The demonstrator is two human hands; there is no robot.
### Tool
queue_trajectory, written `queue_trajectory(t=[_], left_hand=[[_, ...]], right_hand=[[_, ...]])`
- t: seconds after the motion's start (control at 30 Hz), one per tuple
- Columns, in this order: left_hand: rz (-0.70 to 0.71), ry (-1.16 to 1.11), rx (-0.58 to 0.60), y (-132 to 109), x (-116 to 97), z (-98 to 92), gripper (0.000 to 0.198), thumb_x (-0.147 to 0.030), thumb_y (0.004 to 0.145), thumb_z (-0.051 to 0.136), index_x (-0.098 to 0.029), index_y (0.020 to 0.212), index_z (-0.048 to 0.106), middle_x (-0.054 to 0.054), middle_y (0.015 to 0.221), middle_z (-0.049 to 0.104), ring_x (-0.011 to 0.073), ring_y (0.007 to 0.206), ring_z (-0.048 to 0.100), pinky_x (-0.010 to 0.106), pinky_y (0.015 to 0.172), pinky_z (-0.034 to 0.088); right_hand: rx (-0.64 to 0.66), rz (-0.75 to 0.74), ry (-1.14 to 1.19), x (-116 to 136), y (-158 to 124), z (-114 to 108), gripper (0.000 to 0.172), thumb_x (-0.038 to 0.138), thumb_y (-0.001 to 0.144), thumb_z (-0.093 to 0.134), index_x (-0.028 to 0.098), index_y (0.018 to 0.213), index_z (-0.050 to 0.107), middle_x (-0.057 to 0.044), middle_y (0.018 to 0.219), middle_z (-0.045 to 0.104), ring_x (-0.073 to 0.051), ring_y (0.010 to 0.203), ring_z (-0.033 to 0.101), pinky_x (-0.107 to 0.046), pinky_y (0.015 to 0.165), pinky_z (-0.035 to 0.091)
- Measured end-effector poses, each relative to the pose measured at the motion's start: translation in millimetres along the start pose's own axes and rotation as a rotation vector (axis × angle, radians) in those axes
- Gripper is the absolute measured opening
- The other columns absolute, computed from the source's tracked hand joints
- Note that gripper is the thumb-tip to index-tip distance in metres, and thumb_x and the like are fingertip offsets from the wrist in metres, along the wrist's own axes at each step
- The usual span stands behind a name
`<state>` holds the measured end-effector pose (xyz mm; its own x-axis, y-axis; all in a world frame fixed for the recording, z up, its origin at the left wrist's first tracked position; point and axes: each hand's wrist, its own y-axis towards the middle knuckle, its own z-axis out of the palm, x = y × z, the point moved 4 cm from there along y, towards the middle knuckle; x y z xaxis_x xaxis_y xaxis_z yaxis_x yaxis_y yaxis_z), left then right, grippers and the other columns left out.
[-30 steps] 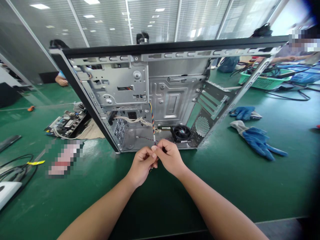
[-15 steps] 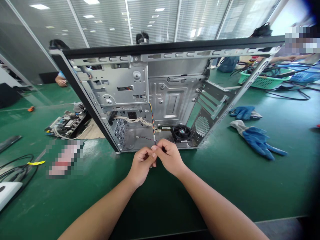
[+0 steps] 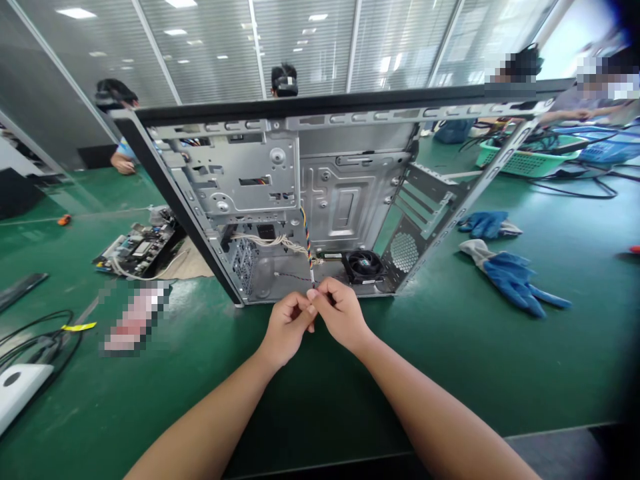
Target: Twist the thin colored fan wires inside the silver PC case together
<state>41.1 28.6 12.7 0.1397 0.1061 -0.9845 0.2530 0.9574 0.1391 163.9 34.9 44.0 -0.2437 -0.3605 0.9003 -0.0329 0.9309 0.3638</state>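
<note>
In front of me stands an open computer case, its bare metal inside showing. A multicoloured cable hangs from the drive bay down to my fingers. My right hand pinches its lower end, and my left hand is closed with its fingertips pressed against the right ones. The cable's tip is hidden between the fingers. On the case floor lies a black cooling fan, right of the hands. A bundle of white wires runs across behind the cable.
Left of the case lie a circuit board, a blurred-out pink object and black cables. Blue gloves rest on the right of the green table. Farther back are a green basket and several people.
The view has shifted slightly, so the case's top edge sits a little lower. Both hands stay together at the cable end, with almost no visible movement.
</note>
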Motion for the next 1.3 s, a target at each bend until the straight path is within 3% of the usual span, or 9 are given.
queue_trajectory(t=[0.1,0.27,0.43,0.73,1.0,1.3], left_hand=[[0.065,0.104,-0.035,0,-3,-1.4,0.025,-0.034,0.084,0.064,-0.016,0.073,0.051,-0.005,0.057,0.049,0.0069,0.048,0.047,0.019,0.048,0.035],[0.082,0.077,-0.023,-1,-1,-2.5,0.025,-0.034,0.085,0.063,-0.017,0.073,0.048,-0.006,0.058,0.049,0.0074,0.049,0.047,0.020,0.049,0.036],[0.069,0.014,0.005,-1,0,-2.3,0.025,-0.033,0.086,0.061,-0.017,0.072,0.047,-0.005,0.057,0.050,0.0082,0.051,0.048,0.021,0.052,0.038],[0.113,0.020,-0.060,-4,-2,-1.1,0.025,-0.031,0.083,0.064,-0.018,0.070,0.048,-0.005,0.055,0.050,0.0081,0.048,0.046,0.021,0.050,0.035],[0.312,0.367,-0.171,-19,-16,0.1,0.019,-0.026,0.084,0.061,-0.018,0.070,0.052,-0.001,0.061,0.052,0.0109,0.056,0.044,0.025,0.057,0.034],[0.235,0.255,-0.196,-20,-4,-0.8,0.020,-0.032,0.084,0.061,-0.019,0.072,0.053,-0.002,0.060,0.050,0.0114,0.054,0.042,0.025,0.055,0.034]], right_hand=[[-0.023,-0.037,-0.053,1,-1,1,0.030,0.031,0.085,0.056,0.020,0.060,0.042,0.007,0.052,0.035,-0.009,0.049,0.033,-0.022,0.049,0.030],[-0.030,-0.112,-0.181,13,1,-1,0.028,0.027,0.084,0.055,0.020,0.060,0.044,0.006,0.052,0.037,-0.009,0.050,0.034,-0.023,0.050,0.029],[0.096,-0.099,-0.302,29,7,-3,0.027,0.024,0.084,0.054,0.019,0.060,0.043,0.005,0.054,0.042,-0.009,0.051,0.037,-0.023,0.052,0.028],[0.288,-0.143,-0.555,56,18,-8,0.027,0.021,0.083,0.054,0.018,0.058,0.044,0.004,0.057,0.044,-0.009,0.054,0.036,-0.026,0.053,0.022],[0.523,-0.107,-0.614,72,28,-13,0.033,0.021,0.083,0.054,0.017,0.053,0.041,0.005,0.050,0.040,-0.007,0.048,0.030,-0.028,0.050,0.018],[0.602,-0.186,-0.676,81,34,-12,0.030,0.018,0.081,0.056,0.017,0.053,0.047,0.003,0.052,0.044,-0.008,0.049,0.034,-0.029,0.050,0.019]])
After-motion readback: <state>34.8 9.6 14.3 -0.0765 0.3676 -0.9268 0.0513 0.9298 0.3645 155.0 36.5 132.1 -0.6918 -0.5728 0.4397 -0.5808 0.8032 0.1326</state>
